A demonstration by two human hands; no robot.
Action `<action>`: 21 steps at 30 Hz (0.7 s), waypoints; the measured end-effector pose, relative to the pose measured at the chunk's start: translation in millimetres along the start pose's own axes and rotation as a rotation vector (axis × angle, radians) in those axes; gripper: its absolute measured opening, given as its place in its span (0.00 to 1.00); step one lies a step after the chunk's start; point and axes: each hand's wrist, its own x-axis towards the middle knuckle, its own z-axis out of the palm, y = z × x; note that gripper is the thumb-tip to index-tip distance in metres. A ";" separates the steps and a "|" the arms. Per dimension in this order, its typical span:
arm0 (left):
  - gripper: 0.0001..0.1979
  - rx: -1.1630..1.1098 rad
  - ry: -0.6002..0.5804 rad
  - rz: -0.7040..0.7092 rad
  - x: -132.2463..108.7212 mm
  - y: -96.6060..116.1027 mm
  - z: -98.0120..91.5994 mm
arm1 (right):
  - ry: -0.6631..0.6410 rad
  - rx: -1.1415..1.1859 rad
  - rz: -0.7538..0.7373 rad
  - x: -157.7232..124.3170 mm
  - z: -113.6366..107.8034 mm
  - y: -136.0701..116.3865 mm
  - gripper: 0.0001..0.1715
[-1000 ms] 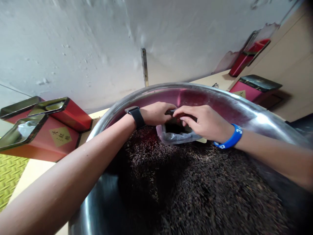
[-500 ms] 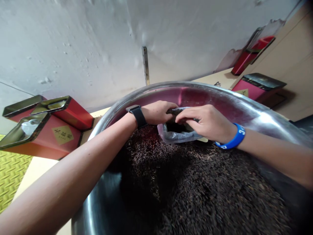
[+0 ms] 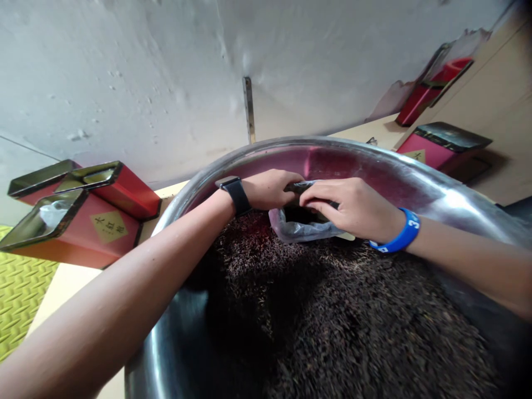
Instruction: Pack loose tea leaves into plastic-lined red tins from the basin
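A wide steel basin (image 3: 436,188) is heaped with dark loose tea leaves (image 3: 332,321). At its far side a small clear plastic bag (image 3: 293,230) sits in the leaves, its mouth held wide. My left hand (image 3: 268,188), with a black watch on the wrist, grips the bag's far left rim. My right hand (image 3: 353,208), with a blue wristband, pinches the rim on the right and near side. Dark tea shows inside the bag. My fingertips partly hide the bag's mouth.
Three red tea tins (image 3: 78,224) with open tops stand at the left on a pale wooden table (image 3: 58,285). More red tins (image 3: 440,144) sit at the back right. A grey wall (image 3: 166,72) rises behind the basin. Yellow-green matting (image 3: 16,293) lies at the far left.
Both hands stay on the bag's rim. The bag's mouth has been pulled slightly wider, and the view has shifted a little.
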 end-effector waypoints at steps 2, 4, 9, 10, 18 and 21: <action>0.16 0.003 -0.003 -0.007 0.0 0.8 -0.7 | 0.000 -0.009 -0.001 -0.1 1.1 -0.2 0.12; 0.16 0.007 -0.004 -0.014 -0.1 1.2 -1.1 | -0.009 -0.013 -0.003 -0.2 1.7 -0.1 0.12; 0.16 0.012 0.004 -0.013 -0.5 -0.2 -0.5 | 0.007 -0.048 0.018 -0.3 1.1 0.8 0.12; 0.16 0.013 0.003 -0.011 -0.7 -0.3 -0.5 | 0.015 -0.054 0.025 -0.3 1.1 0.9 0.12; 0.16 0.012 -0.001 -0.011 -1.0 1.8 -1.8 | 0.018 -0.069 0.055 0.8 1.8 0.1 0.12; 0.16 0.014 0.007 -0.003 -0.7 0.2 -0.5 | 0.039 -0.046 0.058 0.8 1.1 0.4 0.13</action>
